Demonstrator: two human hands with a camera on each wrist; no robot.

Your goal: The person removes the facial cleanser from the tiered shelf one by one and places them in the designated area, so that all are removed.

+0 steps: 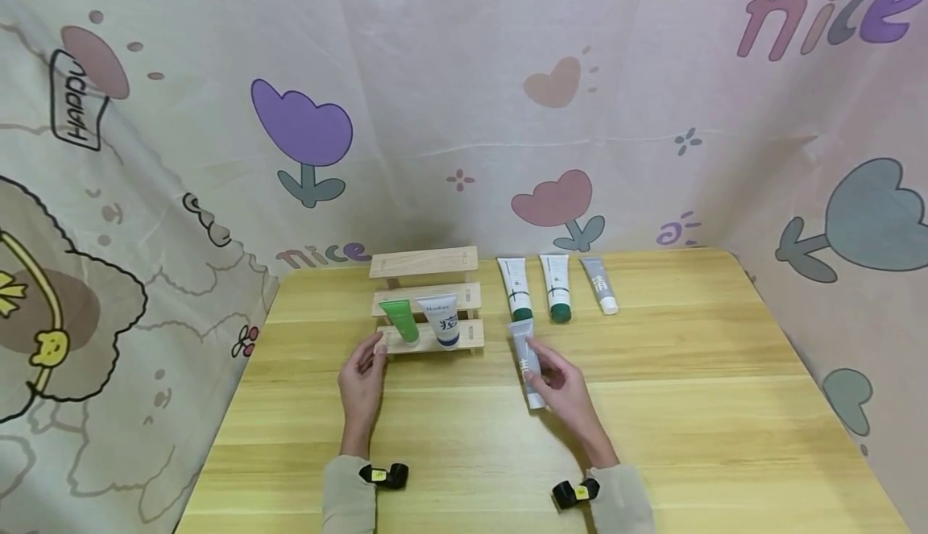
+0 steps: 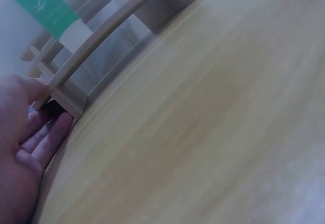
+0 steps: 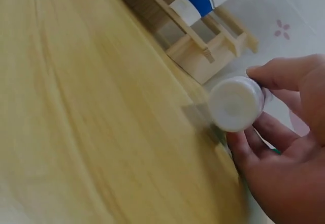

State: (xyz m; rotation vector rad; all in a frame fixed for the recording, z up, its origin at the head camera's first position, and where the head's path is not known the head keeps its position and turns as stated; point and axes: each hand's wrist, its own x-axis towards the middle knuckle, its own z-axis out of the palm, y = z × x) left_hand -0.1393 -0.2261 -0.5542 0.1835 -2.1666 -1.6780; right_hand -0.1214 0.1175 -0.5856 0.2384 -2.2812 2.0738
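A three-step wooden display rack (image 1: 428, 292) stands on the table. My left hand (image 1: 361, 381) holds the left end of its lowest step, thumb on top and fingers beneath, by the leg (image 2: 71, 99). On that step, a green tube (image 1: 401, 320) and a white tube with a blue band (image 1: 441, 320) stand on their caps. To the right of the rack, my right hand (image 1: 569, 393) grips a grey squeeze tube (image 1: 525, 361) between thumb and fingers. This tube's white cap (image 3: 234, 104) faces the right wrist camera; its body is mostly hidden there.
Behind the grey tube lie two white tubes with green caps (image 1: 515, 288) (image 1: 556, 288) and another grey tube with a white cap (image 1: 598, 284). The wooden table (image 1: 696, 405) extends to both sides. A printed cloth (image 1: 435, 99) hangs along its back edge.
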